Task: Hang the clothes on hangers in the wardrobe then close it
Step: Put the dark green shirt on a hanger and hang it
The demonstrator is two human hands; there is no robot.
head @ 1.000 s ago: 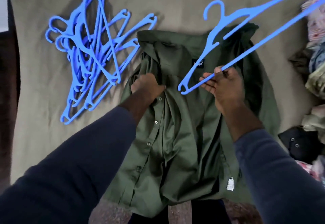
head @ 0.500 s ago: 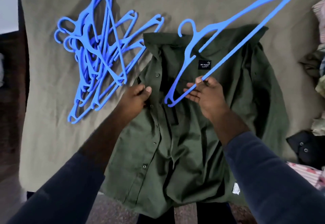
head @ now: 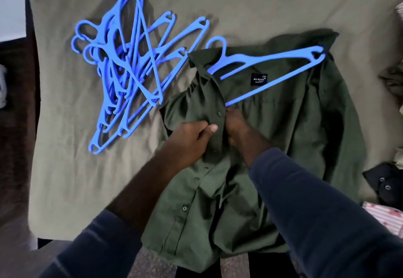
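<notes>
Your right grip [head: 238, 131] is half buried: its fingertips vanish under the raised front edge of the green shirt [head: 283, 146], so you cannot tell whether they close on anything there. The near end of the blue hanger [head: 268, 61] slips under that same flap and is lost from sight just beside those fingers. Your left grip [head: 192, 140] is plain to see, thumb on top, pinching the buttoned front edge and lifting it into a soft ridge. The shirt lies open, inside up, on a wrinkled khaki sheet [head: 261, 5], its hem spilling over the near edge and its far sleeve crumpled in shadow. It is a smooth, matte woven cloth with small round buttons and a black neck label [head: 258, 79] whose smaller print is too fine to read. The hanger is thin moulded plastic, a flat triangle with a notched tip resting on the far shoulder and its hook poking past the collar. To the left a tangled pile of hangers [head: 130, 70] sprawls on the sheet. At the right edge a dark garment [head: 383, 184] with metal snaps and a striped cloth [head: 383, 214] are cut off.
</notes>
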